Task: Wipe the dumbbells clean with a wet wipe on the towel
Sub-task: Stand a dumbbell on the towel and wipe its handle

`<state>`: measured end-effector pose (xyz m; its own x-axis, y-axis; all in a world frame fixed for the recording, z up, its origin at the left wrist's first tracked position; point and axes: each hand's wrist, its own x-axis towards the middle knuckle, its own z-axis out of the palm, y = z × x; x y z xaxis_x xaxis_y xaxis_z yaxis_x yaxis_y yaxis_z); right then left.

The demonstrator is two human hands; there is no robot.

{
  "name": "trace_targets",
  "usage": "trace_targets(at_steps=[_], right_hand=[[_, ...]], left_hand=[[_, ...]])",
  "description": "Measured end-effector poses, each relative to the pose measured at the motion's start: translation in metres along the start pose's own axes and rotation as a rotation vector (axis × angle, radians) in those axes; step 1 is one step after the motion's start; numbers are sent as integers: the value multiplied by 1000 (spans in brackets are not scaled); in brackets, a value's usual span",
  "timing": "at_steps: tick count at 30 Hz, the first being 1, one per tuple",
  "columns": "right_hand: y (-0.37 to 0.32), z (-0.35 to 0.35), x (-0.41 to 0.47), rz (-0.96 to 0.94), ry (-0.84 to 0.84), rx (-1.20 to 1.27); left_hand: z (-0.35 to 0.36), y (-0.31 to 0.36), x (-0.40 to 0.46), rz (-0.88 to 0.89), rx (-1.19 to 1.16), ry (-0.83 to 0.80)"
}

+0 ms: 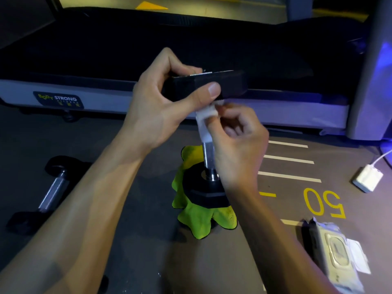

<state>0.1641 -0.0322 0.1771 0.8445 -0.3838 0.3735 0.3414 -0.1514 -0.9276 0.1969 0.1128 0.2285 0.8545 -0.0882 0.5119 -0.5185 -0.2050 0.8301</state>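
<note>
Holding the top end of the standing dumbbell (pixel 209 132), the left hand (pixel 161 98) has its thumb pressed on the near face of the black top weight, and its fingers curl over the far side. Just under it, the right hand (pixel 237 132) pinches a white wet wipe (pixel 204 122) against the shiny metal bar, right below the top weight. So both hands are closed on something: the left on the weight, the right on the wipe.

That dumbbell stands up straight, with its long bar running up and down. Its bottom weight sits on the green towel (pixel 199 221), lying bunched up on the floor (a bit of it sticks out on each side). The bar goes down from the right hand to the towel, so I think the next wipe has to slide down along the bar. The right hand is the one on the bar, and the left hand only keeps the dumbbell from tipping over.

A second dumbbell (pixel 49 187) lies flat on the floor, off the towel, well away to the left, and nearer the left arm. A pack of wipes (pixel 337 257) lies on the floor by the right arm. A treadmill (pixel 63 92) stands behind the hands.
</note>
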Motion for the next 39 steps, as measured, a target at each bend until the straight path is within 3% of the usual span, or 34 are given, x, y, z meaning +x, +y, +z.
trace_targets(at_steps=[4, 9, 14, 19, 22, 26, 30, 32, 35, 39], right_hand=[[4, -13, -17, -70, -62, -117], [-4, -3, 5, -300, 22, -320], [10, -30, -24, -435, -254, -503], [-2, -15, 6, -526, -141, -526], [12, -30, -13, -557, -245, -552], [14, -55, -12, -579, -407, -625], [-4, -46, 8, -603, -394, -666], [-4, -51, -4, -574, -527, -707], [-5, -60, -27, -447, -721, -905], [-29, -36, -37, -350, -780, -1196]], left_hand=[[-4, -1, -4, 3, -24, 14], [0, 1, -5, 14, -1, 13], [-4, -2, -5, -12, -14, 36], [0, 3, -6, -10, -22, 18], [1, 2, -5, -10, -24, 24], [4, 3, -8, -1, -26, 33], [12, 8, -6, 9, 9, 12], [15, 10, -5, 7, 18, 13], [22, 13, -5, -3, 39, 3], [31, 17, -6, 27, 56, -10]])
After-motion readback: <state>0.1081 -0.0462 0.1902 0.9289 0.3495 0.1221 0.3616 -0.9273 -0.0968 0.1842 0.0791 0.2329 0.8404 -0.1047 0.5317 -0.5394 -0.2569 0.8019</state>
